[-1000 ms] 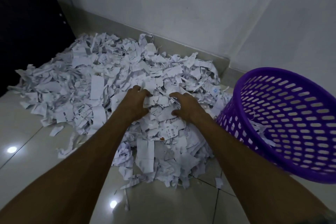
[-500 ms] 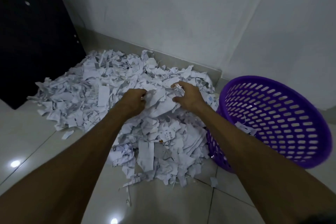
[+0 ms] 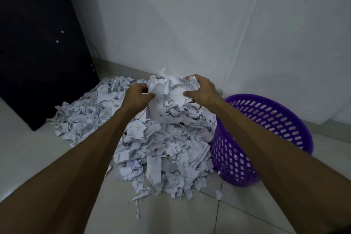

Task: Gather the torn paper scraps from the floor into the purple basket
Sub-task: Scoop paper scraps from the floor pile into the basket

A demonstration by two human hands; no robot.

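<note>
Both hands' fingers (image 3: 187,93) clamp a scrap bundle (image 3: 169,89) above the pile (image 3: 161,150).

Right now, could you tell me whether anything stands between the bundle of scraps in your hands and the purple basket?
Nothing visible does. The bundle of scraps is held up between both hands, and the purple basket stands open to its right.
</note>
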